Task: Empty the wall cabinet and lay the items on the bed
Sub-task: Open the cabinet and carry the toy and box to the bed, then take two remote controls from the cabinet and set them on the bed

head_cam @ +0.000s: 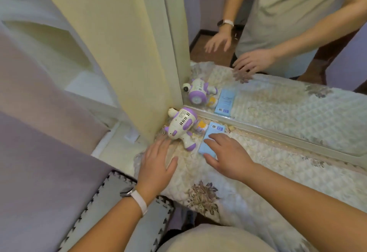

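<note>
1. Bed [268, 172]: quilted pale cover with flower print. I see it filling the frame from centre out to 4 o'clock. It carries every item listed below.
2. Toy [181, 124]: white and purple plastic, lying on its side on the cover at the bed's far corner, at 12 o'clock from the left hand. Its top end touches the cream panel [119, 43].
3. Small yellow item [201, 125]: lies between the toy and the blue pack, touching both as far as I can tell. What it is I cannot make out.
4. Blue pack [213, 132]: flat, with a label at its far end, lying on the cover at 3 o'clock from the toy, just short of the mirror [278, 102] frame.
5. Left hand [156, 164]: palm down over the cover, fingers straight and close together, thumb held out, holding nothing. The fingertips come just beside the toy's handle. A watch [127, 192] with a white strap sits on the wrist.
6. Right hand [226, 156]: palm down, fingers relaxed and apart, resting on the near half of the blue pack, thumb at its near edge.
7. Mirror: stands along the bed's far edge, from 12 to 3 o'clock, and repeats the toy, the pack and both hands.
</note>
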